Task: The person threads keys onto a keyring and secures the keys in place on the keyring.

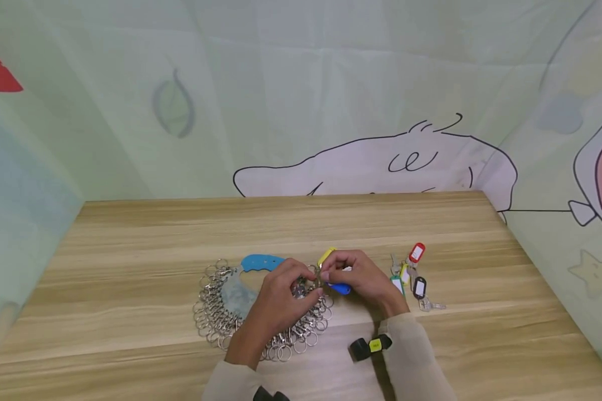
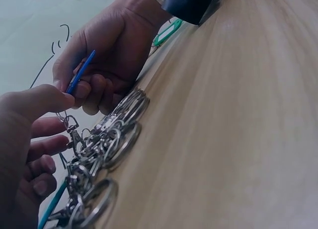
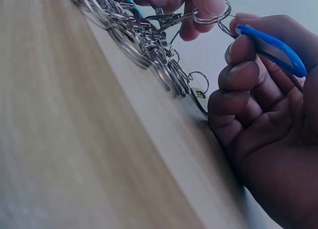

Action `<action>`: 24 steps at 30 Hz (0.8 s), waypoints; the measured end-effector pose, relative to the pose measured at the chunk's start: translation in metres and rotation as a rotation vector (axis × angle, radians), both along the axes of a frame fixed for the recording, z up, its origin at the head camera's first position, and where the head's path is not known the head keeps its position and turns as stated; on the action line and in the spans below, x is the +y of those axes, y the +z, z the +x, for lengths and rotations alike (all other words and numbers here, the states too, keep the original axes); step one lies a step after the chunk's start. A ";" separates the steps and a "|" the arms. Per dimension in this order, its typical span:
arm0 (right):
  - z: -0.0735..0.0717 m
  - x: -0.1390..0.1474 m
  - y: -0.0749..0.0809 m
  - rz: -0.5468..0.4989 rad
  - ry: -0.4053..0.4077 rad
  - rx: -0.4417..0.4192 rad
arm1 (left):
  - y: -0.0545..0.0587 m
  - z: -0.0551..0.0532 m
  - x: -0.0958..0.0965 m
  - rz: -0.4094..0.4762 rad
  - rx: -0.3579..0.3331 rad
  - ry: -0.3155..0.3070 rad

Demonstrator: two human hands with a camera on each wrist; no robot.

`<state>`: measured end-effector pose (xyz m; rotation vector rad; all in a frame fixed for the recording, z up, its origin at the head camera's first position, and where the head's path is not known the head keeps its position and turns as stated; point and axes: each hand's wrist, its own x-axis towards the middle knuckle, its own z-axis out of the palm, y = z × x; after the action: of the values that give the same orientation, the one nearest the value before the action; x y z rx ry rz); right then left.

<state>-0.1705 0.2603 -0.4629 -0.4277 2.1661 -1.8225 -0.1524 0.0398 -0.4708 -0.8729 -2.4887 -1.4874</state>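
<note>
A grey key holder plate with a blue handle lies on the table, its edge fringed with many metal clasps and split rings. My left hand is over its right side and pinches a split ring between thumb and fingers; this ring hangs from a swivel clasp. Just right of it, my right hand pinches a blue key tag by its ring end, right at the split ring. A yellow key tag shows just behind the right fingertips, partly hidden.
Right of my right hand lies a group of keys with a red tag, a black tag, a green tag and another yellow tag. A printed cloth stands behind the wooden table.
</note>
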 end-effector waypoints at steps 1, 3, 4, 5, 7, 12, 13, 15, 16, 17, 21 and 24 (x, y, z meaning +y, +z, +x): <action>0.000 0.000 0.000 0.003 0.000 0.001 | 0.000 0.000 0.000 0.001 0.001 -0.001; 0.000 0.001 0.000 0.007 0.000 0.001 | 0.000 0.000 0.000 0.005 0.002 -0.005; 0.000 0.001 -0.001 0.008 0.000 0.001 | 0.000 0.000 0.000 0.006 0.002 -0.006; -0.001 0.001 -0.001 0.010 0.000 0.001 | 0.000 0.000 0.000 0.008 0.002 -0.008; -0.001 0.001 -0.001 0.009 0.004 -0.002 | 0.000 0.000 0.000 0.011 -0.001 -0.009; 0.000 0.002 -0.002 0.012 0.011 -0.010 | -0.001 0.000 0.000 0.009 -0.009 -0.010; 0.000 0.002 -0.002 0.013 0.012 -0.011 | -0.001 0.000 0.000 0.006 -0.011 -0.010; 0.000 0.002 -0.002 0.016 0.011 -0.014 | -0.001 0.000 -0.001 0.002 -0.015 -0.010; 0.000 0.002 -0.002 0.018 0.011 -0.015 | -0.001 0.000 -0.001 0.000 -0.017 -0.010; 0.000 0.002 -0.002 0.019 0.011 -0.015 | -0.001 0.000 -0.001 -0.001 -0.019 -0.010; 0.000 0.001 -0.002 0.021 0.013 -0.018 | -0.002 -0.001 -0.002 -0.010 -0.021 -0.011; 0.000 0.001 -0.002 0.019 0.017 -0.018 | -0.002 -0.001 -0.002 -0.015 -0.017 -0.014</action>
<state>-0.1707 0.2617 -0.4650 -0.4222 2.1590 -1.7892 -0.1537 0.0374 -0.4732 -0.8848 -2.5143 -1.4890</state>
